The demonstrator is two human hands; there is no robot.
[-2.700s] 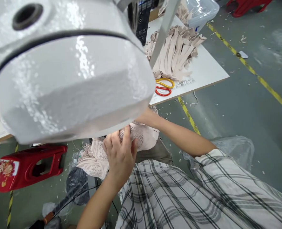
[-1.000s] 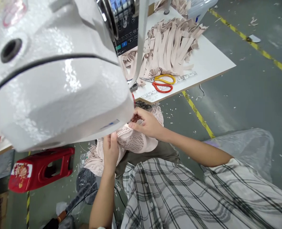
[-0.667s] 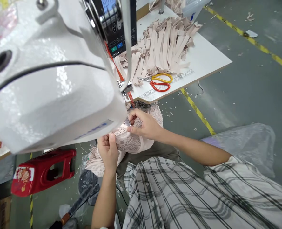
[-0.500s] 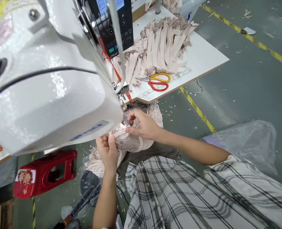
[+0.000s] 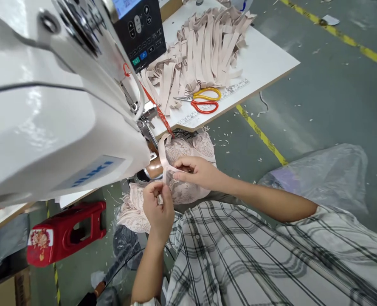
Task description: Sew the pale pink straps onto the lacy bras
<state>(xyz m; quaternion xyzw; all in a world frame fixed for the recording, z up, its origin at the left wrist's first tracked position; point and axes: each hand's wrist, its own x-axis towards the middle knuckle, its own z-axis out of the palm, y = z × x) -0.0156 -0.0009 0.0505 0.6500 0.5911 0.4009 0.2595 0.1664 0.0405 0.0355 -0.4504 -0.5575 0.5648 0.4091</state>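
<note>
Pale pink lace bra (image 5: 185, 189) fabric hangs below the sewing machine's head (image 5: 80, 140). A smooth pink strap (image 5: 162, 148) rises from it past the needle area, near the metal sewing arm (image 5: 155, 168). My right hand (image 5: 198, 172) pinches the strap between thumb and forefinger, just right of the machine. Lower and to the left, my left hand (image 5: 159, 206) has thumb and fingertips closed on the strap's lower end. Part of the lace is hidden behind my hands.
Many cut pink strips (image 5: 204, 51) lie on the white table (image 5: 265, 63), beside yellow-and-red-handled scissors (image 5: 204, 100). A control panel (image 5: 144, 36) stands behind the machine. A red stool (image 5: 67, 233) and a plastic bag (image 5: 328, 174) are on the floor.
Both hands have drawn away from the needle area, bringing the fabric off the machine toward my body. The strap now shows, stretched between them. My view has shifted slightly.
</note>
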